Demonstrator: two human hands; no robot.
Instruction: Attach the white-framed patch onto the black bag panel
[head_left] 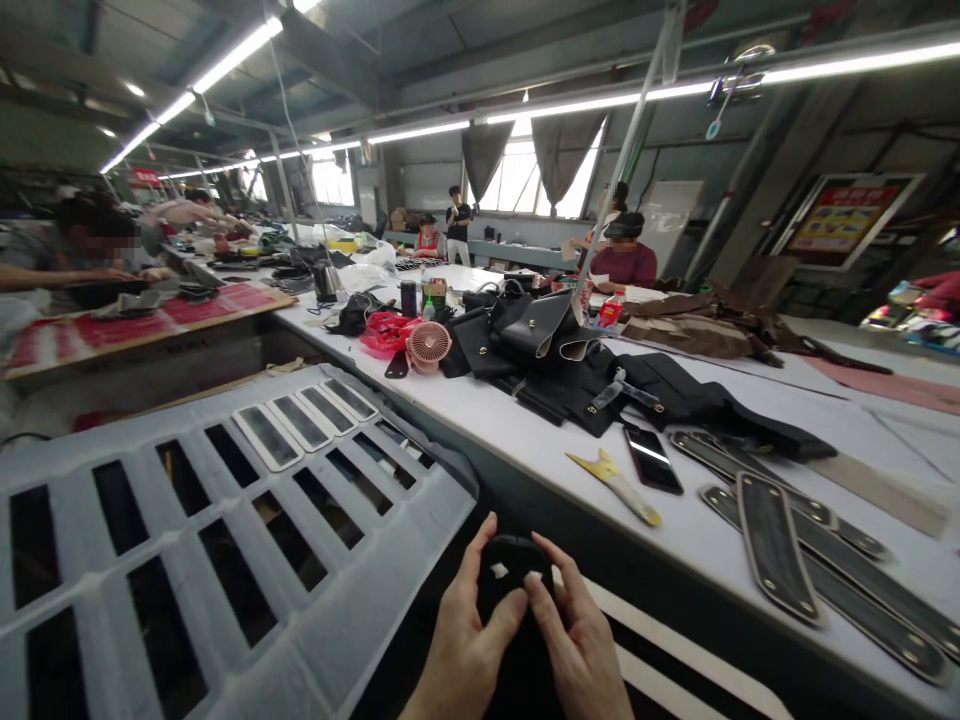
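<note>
Black piece (519,556), hands (474,622) (576,622) at edges

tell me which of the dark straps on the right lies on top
The short strap, whose whole outline shows; it lies across longer straps, partly covering them.

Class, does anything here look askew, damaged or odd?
Two pale patches stand out on the black piece between the left hand and right hand; whether they are damage is unclear. On the table, one short dark strap lies askew across longer straps.
</note>
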